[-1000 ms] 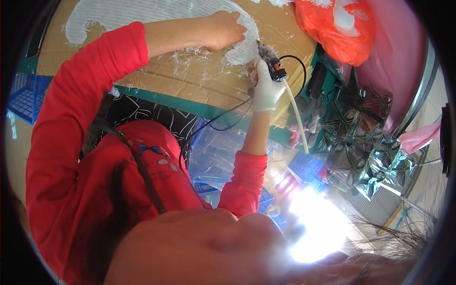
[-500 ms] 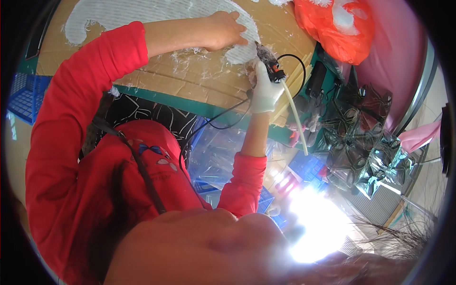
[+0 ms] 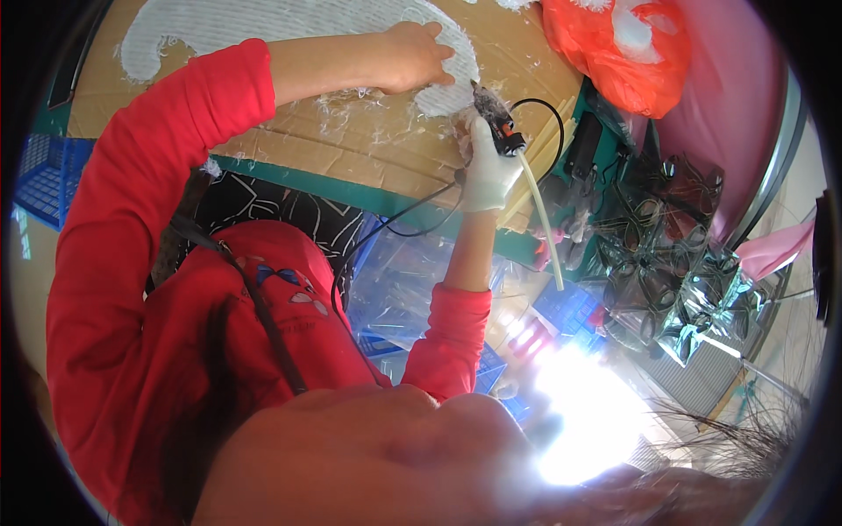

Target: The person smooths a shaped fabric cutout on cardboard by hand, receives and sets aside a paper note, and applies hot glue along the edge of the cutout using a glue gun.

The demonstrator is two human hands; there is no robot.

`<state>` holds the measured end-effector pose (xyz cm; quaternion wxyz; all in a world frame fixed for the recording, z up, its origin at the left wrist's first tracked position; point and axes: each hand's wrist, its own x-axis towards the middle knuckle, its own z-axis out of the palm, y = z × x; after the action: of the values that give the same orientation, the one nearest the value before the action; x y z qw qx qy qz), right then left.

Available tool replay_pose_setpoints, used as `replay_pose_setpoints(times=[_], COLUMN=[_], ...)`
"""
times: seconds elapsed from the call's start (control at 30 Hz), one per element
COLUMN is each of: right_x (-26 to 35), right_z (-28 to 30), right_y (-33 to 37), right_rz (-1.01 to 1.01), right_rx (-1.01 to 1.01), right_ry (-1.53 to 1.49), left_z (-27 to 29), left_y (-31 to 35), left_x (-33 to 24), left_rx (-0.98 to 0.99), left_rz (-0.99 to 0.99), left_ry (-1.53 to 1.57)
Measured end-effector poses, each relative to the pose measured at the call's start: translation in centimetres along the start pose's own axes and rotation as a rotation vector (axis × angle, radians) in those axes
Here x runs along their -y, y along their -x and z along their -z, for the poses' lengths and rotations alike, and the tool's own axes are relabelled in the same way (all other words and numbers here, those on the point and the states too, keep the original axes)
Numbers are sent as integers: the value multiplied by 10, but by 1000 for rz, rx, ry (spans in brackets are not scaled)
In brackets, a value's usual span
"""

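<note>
— What does the right hand (image 3: 488, 167) hold?
— It grips a glue gun (image 3: 494, 118), its nozzle just beside the left hand (image 3: 412, 57).
— And that one?
— Pressed flat on the white feathered shape (image 3: 289, 17).

Red sleeves (image 3: 149, 175), a white glove (image 3: 488, 171) on the right hand, a black-and-orange glue gun (image 3: 495, 118) with a milky-white stick (image 3: 544, 223). White feathery shape (image 3: 289, 19) on brown cardboard (image 3: 351, 145); orange bag (image 3: 618, 53); blue crate (image 3: 39, 167).

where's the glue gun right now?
Head view, upper centre-right: the glue gun is in the gloved right hand, its nozzle at the edge of the white feathered shape on the cardboard sheet, beside the bare left hand.
</note>
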<state>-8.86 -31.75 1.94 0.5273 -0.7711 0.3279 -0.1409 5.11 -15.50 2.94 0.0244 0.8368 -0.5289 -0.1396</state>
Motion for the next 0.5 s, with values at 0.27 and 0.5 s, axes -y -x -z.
replay_pose_setpoints(times=[0.27, 0.5], right_x=[12, 3], right_z=[-2, 0], right_y=[9, 8], right_rz=[-39, 39], right_rx=[25, -12], right_ry=[-82, -72], left_z=[-5, -4], left_y=[0, 0], left_x=[1, 1], left_rx=[-50, -55], left_rz=[-6, -14], left_ry=[-17, -25])
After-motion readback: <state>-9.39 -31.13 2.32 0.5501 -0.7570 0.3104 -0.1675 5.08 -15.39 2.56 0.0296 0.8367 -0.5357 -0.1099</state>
